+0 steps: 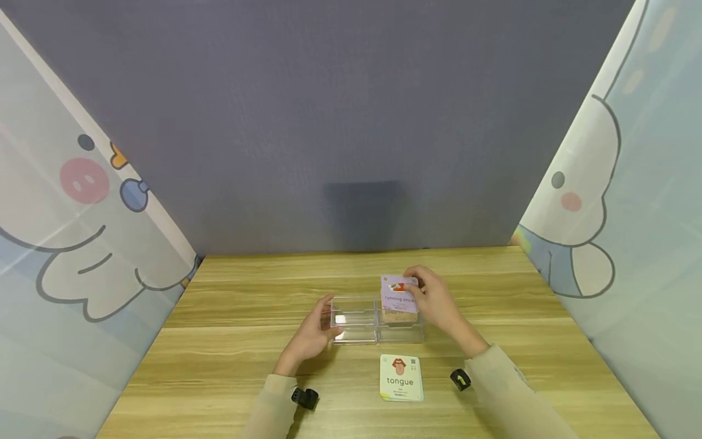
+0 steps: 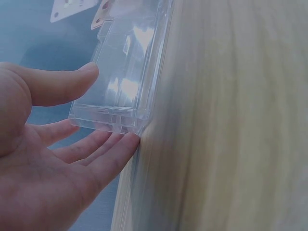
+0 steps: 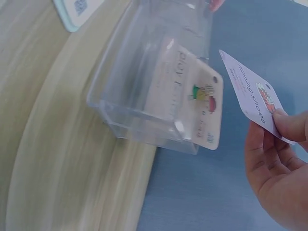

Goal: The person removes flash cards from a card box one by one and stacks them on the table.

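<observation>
The clear divided box (image 1: pixel 353 335) is standing on the tabletop (image 1: pixel 236 372), its left end being gripped between the left hand's (image 1: pixel 309 338) thumb and fingers. A "tongue" card stack (image 1: pixel 401 379) is lying just before it. A "play" card (image 3: pixel 190 94) is leaning in the right section; near it, apart, the right hand (image 1: pixel 437 303) is pinching one "running shoes" card (image 3: pixel 252 91).

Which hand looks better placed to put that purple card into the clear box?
Probably the right hand: it pinches the purple card near the right half of the clear box, while the left hand holds the box's left end.
</observation>
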Tool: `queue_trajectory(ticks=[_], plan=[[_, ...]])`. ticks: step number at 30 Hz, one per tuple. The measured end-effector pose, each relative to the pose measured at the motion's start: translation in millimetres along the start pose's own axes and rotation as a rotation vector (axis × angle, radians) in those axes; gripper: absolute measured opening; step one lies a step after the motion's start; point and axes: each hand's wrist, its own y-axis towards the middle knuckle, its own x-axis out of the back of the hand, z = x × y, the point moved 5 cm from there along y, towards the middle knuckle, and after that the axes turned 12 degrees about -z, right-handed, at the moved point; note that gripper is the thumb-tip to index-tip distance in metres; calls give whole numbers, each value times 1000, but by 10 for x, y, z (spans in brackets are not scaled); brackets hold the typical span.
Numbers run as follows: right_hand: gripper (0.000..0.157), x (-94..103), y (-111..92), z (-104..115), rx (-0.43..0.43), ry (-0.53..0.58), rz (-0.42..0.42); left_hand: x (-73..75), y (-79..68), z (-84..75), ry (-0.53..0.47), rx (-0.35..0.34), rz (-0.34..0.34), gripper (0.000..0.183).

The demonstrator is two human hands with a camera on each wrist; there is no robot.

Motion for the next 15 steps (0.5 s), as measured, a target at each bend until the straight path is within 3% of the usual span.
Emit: queue_trajectory(ticks=[15], plan=[[21, 111, -23, 87, -33, 10, -1, -6, 4, 10, 4, -4, -2, 78]])
